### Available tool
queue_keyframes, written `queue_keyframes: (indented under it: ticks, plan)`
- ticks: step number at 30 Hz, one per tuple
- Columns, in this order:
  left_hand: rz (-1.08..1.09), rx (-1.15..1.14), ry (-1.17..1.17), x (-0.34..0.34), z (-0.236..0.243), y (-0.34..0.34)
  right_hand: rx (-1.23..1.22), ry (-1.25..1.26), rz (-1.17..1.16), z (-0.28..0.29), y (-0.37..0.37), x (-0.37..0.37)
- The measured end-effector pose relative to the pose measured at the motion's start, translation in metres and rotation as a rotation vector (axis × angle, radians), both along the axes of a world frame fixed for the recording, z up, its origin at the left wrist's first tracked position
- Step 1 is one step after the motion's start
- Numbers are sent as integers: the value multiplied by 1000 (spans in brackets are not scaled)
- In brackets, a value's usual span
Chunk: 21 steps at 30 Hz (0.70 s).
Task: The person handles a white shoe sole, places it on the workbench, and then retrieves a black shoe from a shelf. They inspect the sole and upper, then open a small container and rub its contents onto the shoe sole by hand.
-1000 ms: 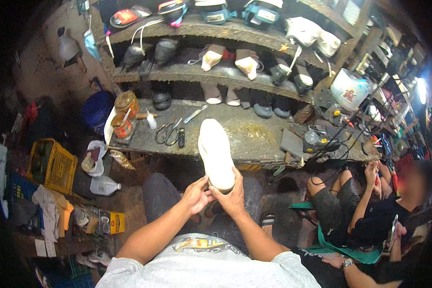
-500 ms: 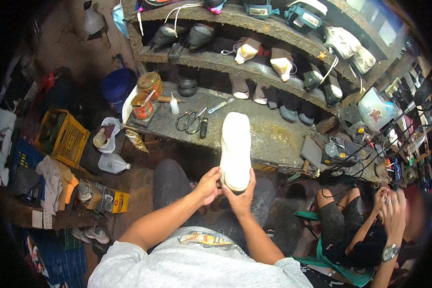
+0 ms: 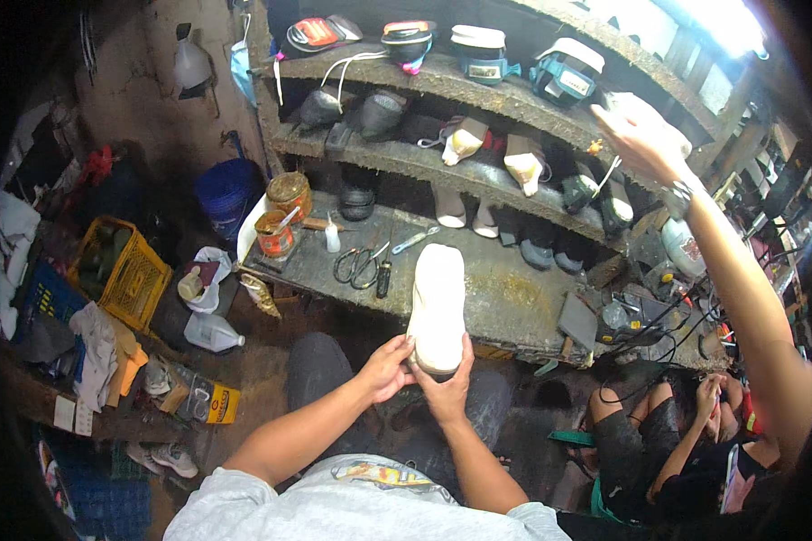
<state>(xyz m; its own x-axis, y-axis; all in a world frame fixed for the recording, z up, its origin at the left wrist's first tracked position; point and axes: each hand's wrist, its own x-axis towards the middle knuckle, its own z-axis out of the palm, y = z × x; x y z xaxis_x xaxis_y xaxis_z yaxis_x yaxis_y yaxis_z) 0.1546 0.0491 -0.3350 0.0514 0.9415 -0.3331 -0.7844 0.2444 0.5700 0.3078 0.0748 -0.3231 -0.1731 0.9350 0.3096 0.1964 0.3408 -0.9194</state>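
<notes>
In front of my lap I hold a pale shoe by its heel end, the bright whitish sole facing up and the toe pointing at the bench. My left hand grips the heel's left side, fingers bent under it. My right hand clasps the heel from the right and below. The shoe's upper is mostly hidden beneath the sole. Beyond the toe, on the workbench, lie black-handled scissors, a dark-handled pointed tool and a slim light-blue tool.
Cans and a small white bottle stand at the bench's left. Shelves of shoes rise behind. Another person's arm reaches toward the upper-right shelf; a seated person is at right. A yellow crate stands left.
In the picture the shoe and my hands sit slightly lower, with my grip unchanged; the view has tilted up. The watch-wearing arm at right has risen from the lower right to the shelf.
</notes>
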Motion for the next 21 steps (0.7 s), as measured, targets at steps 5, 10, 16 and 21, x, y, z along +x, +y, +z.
queue_keyframes:
  ticks: [5, 10, 16, 21]
  plan:
    - [-100, 18, 35, -14, -4, 0, -31, 113, 11, -3, -2, -7]
    - [93, 129, 4, 13, 45, -5, -40, -15, 43, 49, 27, -10]
    - [-12, 907, 384, 55, 233, 103, 90, 1029, 207, 189, 101, 50]
    - [-81, 944, 826, 59, 222, 80, 125, 1066, 54, 170, 63, 68]
